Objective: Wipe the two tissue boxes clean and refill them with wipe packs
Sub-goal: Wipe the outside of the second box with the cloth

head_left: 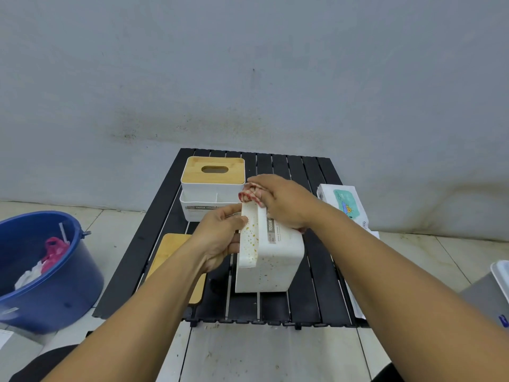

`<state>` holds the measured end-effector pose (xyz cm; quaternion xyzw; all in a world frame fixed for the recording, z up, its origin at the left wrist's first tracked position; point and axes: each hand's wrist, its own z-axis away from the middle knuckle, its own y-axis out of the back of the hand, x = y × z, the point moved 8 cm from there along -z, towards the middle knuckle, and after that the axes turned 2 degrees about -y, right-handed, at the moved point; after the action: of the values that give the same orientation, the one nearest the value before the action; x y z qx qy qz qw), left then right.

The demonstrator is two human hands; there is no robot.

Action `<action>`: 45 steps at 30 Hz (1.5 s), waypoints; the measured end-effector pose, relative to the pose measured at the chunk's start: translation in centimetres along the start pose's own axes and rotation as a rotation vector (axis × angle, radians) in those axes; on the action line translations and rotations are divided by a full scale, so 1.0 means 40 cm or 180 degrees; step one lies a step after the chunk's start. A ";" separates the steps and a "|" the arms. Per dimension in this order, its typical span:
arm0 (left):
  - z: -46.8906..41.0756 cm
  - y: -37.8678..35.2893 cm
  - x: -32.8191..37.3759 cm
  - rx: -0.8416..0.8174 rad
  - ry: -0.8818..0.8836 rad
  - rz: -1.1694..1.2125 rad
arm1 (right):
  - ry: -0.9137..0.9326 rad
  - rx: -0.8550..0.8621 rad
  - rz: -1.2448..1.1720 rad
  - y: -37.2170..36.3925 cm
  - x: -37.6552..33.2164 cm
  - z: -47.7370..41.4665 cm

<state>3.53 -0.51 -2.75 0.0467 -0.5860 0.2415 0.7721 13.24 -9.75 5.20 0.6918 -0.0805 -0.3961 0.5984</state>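
The right hand [283, 201] is curled round a red-checked cloth [249, 195] at the top edge of a stained tissue box [271, 260], which stands on end at centre frame. The left hand [220, 238] grips its left rim. Above it sits the lidded second tissue box [212, 188], and a wipe pack [343, 202] lies at the right of the counter [311, 285].

We count two tissue boxes (near tissue box [271, 260], far tissue box [209, 201]), two bamboo lids (fitted lid [213, 179], loose lid [172, 246]), one wipe pack [343, 201], one red-and-white cloth [249, 196], one blue bucket [55, 288], one slatted table [311, 288], and two hands (left hand [220, 238], right hand [283, 201]).
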 end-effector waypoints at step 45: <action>0.057 0.025 0.085 0.0108 -0.1270 -0.2650 | -0.0578 0.1392 -0.1774 0.003 0.089 0.224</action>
<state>1.76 0.66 0.91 0.3363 -0.6505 -0.0933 0.6746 9.88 -18.71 3.96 0.7608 -0.0245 -0.5771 0.2958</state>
